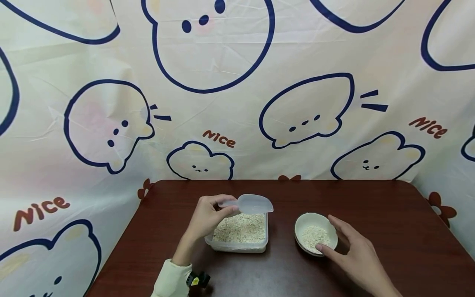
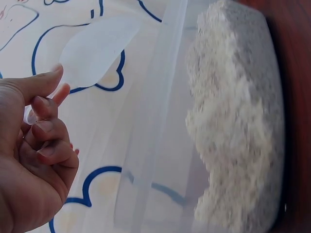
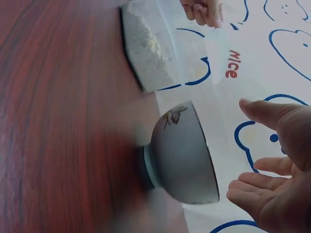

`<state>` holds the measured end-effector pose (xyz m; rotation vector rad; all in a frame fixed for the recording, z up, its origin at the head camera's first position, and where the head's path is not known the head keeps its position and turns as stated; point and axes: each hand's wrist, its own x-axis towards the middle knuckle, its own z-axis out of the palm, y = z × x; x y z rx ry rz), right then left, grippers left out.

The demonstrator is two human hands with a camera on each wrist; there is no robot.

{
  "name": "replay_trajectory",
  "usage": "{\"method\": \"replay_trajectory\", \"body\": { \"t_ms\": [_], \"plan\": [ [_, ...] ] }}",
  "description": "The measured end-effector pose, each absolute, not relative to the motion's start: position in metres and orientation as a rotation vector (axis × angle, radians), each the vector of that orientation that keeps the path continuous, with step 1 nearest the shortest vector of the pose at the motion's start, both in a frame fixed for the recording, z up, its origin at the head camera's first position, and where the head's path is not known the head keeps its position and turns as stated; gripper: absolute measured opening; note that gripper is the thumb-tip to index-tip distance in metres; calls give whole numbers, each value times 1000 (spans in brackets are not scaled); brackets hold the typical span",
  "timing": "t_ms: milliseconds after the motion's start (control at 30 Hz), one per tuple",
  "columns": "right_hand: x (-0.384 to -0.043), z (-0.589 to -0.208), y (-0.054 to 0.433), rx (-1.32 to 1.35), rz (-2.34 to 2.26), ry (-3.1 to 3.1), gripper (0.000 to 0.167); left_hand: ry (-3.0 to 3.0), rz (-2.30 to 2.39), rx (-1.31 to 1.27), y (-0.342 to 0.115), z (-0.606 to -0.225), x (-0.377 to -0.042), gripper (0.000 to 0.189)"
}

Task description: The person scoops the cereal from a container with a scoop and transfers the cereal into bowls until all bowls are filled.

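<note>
Head view: The left hand (image 1: 208,216) pinches the handle of a translucent scoop (image 1: 256,204) between thumb and fingers. The scoop is held above the far part of a clear rectangular container (image 1: 237,248), its blade directed to the right. The container stands on the table (image 1: 282,272) and holds pale flakes (image 1: 241,229). Right of it stands a small white bowl (image 1: 305,223) with a smaller portion of flakes (image 1: 314,236). The right hand (image 1: 354,252) is at the bowl's right side, thumb and fingers spread wide.

Left wrist view: The fingers are curled at the scoop's handle; the blade extends past the thumb tip. The container is beside the hand, apart from it.

Right wrist view: The bowl rests upright on its foot; its outer wall bears a dark floral mark (image 3: 175,116). A gap separates the right hand from the rim.
</note>
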<state>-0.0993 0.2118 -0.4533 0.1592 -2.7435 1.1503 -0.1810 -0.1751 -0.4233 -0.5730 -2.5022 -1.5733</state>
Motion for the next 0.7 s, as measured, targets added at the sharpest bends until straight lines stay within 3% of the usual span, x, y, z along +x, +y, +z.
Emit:
{"method": "replay_trajectory", "body": {
  "t_ms": [700],
  "plan": [
    [-97,-447,161,351,1406,-2628,72,-2553,-1366,-390,-231,-433,-168,16]
  ]
}}
